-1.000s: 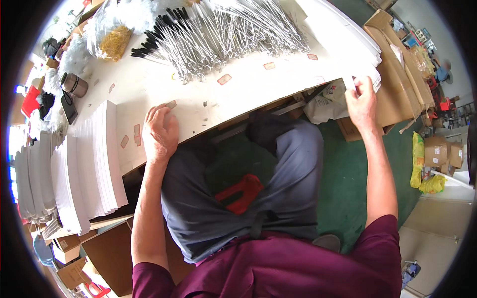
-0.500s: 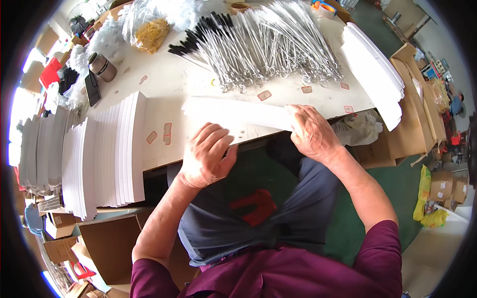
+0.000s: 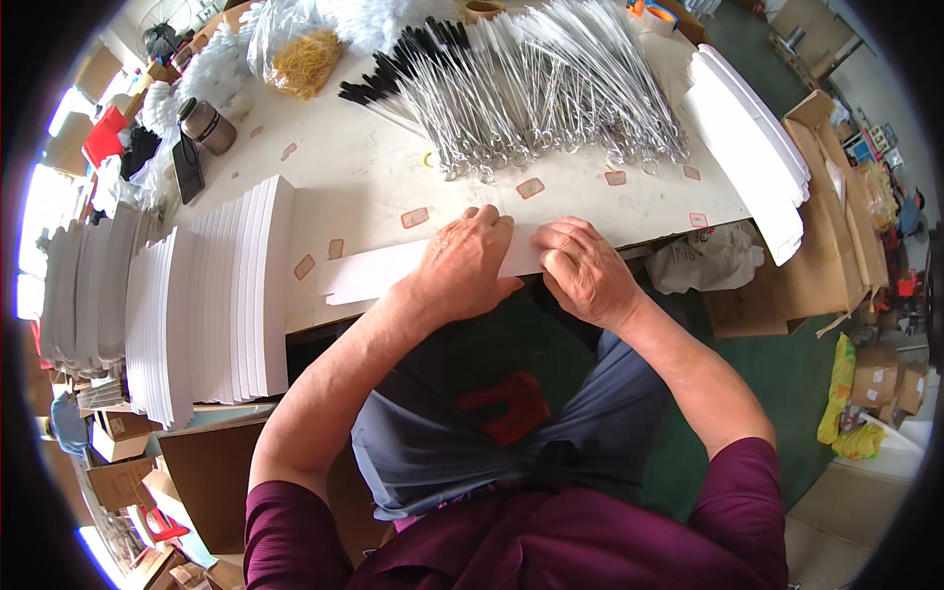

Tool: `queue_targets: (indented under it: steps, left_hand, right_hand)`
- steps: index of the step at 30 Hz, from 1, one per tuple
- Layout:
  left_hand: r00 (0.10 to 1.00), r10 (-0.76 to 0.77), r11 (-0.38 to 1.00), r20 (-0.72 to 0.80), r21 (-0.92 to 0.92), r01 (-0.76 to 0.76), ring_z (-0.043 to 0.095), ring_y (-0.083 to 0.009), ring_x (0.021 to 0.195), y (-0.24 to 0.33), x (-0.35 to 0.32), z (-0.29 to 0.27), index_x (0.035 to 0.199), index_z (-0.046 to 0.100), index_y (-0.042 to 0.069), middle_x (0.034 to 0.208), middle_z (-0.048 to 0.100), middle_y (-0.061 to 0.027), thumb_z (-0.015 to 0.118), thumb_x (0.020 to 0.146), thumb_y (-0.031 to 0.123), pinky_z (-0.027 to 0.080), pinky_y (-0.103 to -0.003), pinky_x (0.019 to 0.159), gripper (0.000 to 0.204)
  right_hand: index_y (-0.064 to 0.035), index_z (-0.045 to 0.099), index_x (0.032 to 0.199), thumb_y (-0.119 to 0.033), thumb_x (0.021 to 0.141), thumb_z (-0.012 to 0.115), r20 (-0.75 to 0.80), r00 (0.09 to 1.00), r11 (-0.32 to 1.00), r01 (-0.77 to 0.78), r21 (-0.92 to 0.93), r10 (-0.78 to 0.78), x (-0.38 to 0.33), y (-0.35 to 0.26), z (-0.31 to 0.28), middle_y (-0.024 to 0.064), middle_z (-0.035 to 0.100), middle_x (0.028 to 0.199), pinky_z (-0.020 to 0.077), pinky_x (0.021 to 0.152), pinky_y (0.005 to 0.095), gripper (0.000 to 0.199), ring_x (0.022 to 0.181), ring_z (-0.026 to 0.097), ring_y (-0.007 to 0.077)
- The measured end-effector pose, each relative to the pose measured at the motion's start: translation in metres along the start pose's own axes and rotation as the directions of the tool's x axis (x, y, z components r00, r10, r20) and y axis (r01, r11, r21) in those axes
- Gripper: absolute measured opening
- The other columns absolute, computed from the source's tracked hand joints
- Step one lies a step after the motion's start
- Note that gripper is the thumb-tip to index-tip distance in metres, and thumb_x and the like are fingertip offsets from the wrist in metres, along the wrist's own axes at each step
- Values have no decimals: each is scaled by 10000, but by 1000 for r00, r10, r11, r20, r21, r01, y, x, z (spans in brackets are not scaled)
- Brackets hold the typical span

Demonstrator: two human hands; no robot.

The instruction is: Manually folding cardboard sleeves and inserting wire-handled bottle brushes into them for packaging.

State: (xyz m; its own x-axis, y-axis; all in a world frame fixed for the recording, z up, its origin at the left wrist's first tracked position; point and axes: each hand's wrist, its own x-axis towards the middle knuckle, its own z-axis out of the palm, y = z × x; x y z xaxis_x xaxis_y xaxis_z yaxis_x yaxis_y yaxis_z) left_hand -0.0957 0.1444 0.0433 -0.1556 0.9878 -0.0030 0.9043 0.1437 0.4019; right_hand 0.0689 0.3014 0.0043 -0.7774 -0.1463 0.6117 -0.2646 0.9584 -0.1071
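Left hand [image 3: 462, 261] flat, palm down on long white card strip [image 3: 364, 275] at table [image 3: 374, 177] edge; right hand [image 3: 582, 265] curled, probably pinching strip's right end.

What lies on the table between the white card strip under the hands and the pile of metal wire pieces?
In the head view, between the white card strip and the metal wire pieces the table holds only a few small red-edged stickers.
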Motion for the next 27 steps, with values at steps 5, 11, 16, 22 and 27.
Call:
queue_targets:
  steps: [5, 11, 16, 22, 27]
  left_hand:
    - [993, -64, 991, 97, -113, 75, 619, -385, 1163, 6, 15, -15, 1249, 617, -11, 1154, 640, -205, 901, 717, 321, 504, -464, 1011, 688]
    - [992, -91, 992, -85, 81, 98, 650, -367, 1105, 0, 5, -5, 1306, 586, 11, 1128, 645, -175, 872, 717, 251, 510, -500, 954, 697]
    - [977, 83, 987, -194, 151, -54, 657, -365, 1084, 2, -1, 0, 1325, 571, 15, 1149, 637, -160, 848, 725, 194, 517, -495, 919, 685]
    - [955, 171, 966, -244, 232, -114, 654, -363, 1061, 5, -1, 7, 1312, 572, -12, 1128, 637, -162, 832, 731, 178, 520, -465, 914, 664]
    - [936, 216, 953, -277, 269, -140, 655, -354, 1031, 5, -4, 9, 1314, 564, -46, 1095, 637, -167, 821, 730, 174, 528, -444, 901, 675]
  right_hand:
    - [-30, 545, 935, 13, 802, 712, -55, 998, 1000, -8, 8, 8, -4, -1, -1, 118, 642, 1140, 508, 1043, 482, 218, 1122, 639, 322]
    - [-15, 607, 1091, -84, 826, 756, -52, 974, 975, -220, -16, 219, -9, -14, -28, 128, 644, 1161, 515, 1013, 464, 311, 1116, 633, 329]
    - [39, 637, 1166, -94, 858, 753, -32, 795, 789, -595, 153, 606, -20, -21, -25, 175, 665, 1094, 565, 832, 403, 355, 941, 669, 334]
    - [78, 613, 1232, -90, 874, 749, -26, 671, 630, -682, 373, 741, -16, -35, -8, 174, 654, 1025, 548, 698, 369, 419, 747, 637, 255]
    - [89, 627, 1201, -102, 924, 732, 127, 493, 282, -670, 686, 861, -13, -35, -8, 148, 712, 1022, 558, 705, 308, 352, 797, 679, 139]
